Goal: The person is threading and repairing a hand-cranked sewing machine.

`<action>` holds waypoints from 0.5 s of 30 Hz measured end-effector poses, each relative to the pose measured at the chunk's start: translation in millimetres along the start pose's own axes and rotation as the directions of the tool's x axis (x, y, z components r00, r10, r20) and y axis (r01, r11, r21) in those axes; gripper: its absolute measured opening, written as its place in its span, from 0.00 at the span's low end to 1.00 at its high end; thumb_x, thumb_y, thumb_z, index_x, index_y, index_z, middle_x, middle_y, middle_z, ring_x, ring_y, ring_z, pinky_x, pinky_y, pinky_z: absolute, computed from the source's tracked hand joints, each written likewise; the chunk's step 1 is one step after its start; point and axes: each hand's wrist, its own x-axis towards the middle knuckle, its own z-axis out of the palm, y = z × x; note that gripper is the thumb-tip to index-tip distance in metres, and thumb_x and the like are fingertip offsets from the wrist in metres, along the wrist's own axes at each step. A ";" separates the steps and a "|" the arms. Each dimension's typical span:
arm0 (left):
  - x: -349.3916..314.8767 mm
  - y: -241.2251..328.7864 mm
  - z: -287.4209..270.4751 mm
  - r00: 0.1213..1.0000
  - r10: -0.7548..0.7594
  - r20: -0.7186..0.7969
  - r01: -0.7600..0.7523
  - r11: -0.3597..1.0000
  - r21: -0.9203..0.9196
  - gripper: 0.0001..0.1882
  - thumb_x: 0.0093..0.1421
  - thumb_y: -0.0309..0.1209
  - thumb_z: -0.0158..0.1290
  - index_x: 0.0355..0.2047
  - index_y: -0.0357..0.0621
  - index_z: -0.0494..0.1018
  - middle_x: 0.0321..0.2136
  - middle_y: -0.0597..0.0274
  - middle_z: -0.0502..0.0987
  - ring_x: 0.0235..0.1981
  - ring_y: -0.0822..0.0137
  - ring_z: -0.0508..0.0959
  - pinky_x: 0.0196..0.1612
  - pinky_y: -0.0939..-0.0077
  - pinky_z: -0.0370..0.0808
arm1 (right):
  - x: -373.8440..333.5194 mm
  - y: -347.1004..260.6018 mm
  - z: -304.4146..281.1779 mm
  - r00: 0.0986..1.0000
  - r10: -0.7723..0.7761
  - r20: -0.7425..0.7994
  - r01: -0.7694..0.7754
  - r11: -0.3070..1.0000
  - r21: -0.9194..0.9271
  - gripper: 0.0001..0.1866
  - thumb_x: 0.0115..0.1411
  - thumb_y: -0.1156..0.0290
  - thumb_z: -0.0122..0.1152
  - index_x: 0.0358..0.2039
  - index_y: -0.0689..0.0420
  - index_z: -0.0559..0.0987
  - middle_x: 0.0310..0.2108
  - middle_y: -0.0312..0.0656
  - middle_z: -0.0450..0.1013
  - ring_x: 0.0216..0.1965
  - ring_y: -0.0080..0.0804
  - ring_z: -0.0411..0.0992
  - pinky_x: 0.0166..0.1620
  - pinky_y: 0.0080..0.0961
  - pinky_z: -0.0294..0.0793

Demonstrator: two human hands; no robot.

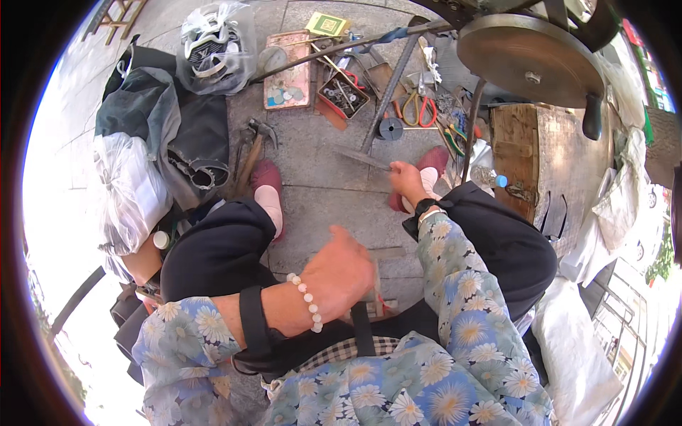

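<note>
Right hand grips a flat, dull-grey strip; whether the blurred left hand grasps, I cannot tell.

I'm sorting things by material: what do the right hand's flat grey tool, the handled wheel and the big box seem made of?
Flat grey tool in the right hand: probably metal, dull, thin and straight-edged. Handled wheel: likely metal, its smooth brownish face softly shiny. Big box: seemingly wood, unfinished, with streaky grain and a matte surface.

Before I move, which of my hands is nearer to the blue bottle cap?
Your right hand, wearing the black watch, is nearer to the blue cap; your left hand, wearing the white beaded bracelet, is farther away.
</note>
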 end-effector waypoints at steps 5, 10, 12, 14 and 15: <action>-6.8 -0.7 -1.8 0.996 -0.026 -0.081 0.025 0.999 -0.021 0.10 0.44 0.29 0.50 0.28 0.38 0.73 0.25 0.59 0.74 0.30 0.63 0.74 0.40 0.65 0.65 | 16.5 -17.8 -27.7 0.987 0.139 0.082 -0.132 0.988 -0.086 0.14 0.47 0.73 0.53 0.36 0.60 0.76 0.33 0.53 0.73 0.40 0.47 0.71 0.44 0.36 0.69; -8.5 2.9 2.1 0.996 -0.057 -0.063 0.060 0.997 0.044 0.11 0.45 0.29 0.50 0.29 0.37 0.73 0.25 0.58 0.74 0.30 0.63 0.74 0.40 0.64 0.65 | 39.9 -29.2 -38.2 0.999 0.032 0.017 -0.027 0.966 -0.256 0.23 0.46 0.72 0.55 0.46 0.55 0.71 0.45 0.53 0.68 0.47 0.50 0.66 0.49 0.37 0.66; -4.7 2.9 3.9 0.997 -0.041 -0.058 0.045 0.997 0.065 0.12 0.45 0.30 0.50 0.30 0.36 0.73 0.26 0.57 0.74 0.31 0.62 0.74 0.41 0.61 0.66 | 46.3 -25.5 -40.9 0.996 0.065 0.055 -0.047 0.959 -0.280 0.25 0.46 0.72 0.55 0.48 0.55 0.69 0.47 0.52 0.66 0.48 0.50 0.65 0.50 0.37 0.66; -5.3 2.1 0.3 0.997 -0.040 -0.064 0.045 0.996 0.076 0.13 0.46 0.30 0.50 0.32 0.36 0.73 0.26 0.56 0.74 0.31 0.61 0.74 0.42 0.59 0.66 | 51.4 -25.8 -42.9 0.991 0.089 0.095 -0.057 0.953 -0.297 0.27 0.46 0.73 0.55 0.50 0.55 0.67 0.49 0.52 0.63 0.49 0.50 0.64 0.50 0.38 0.66; -6.2 1.7 -3.1 0.997 -0.033 -0.066 0.039 0.995 0.091 0.14 0.46 0.30 0.50 0.33 0.35 0.73 0.27 0.55 0.74 0.32 0.60 0.74 0.43 0.58 0.66 | 52.1 -27.0 -44.1 0.994 0.081 0.075 -0.057 0.959 -0.279 0.28 0.46 0.74 0.55 0.51 0.55 0.66 0.50 0.52 0.63 0.49 0.50 0.65 0.49 0.38 0.66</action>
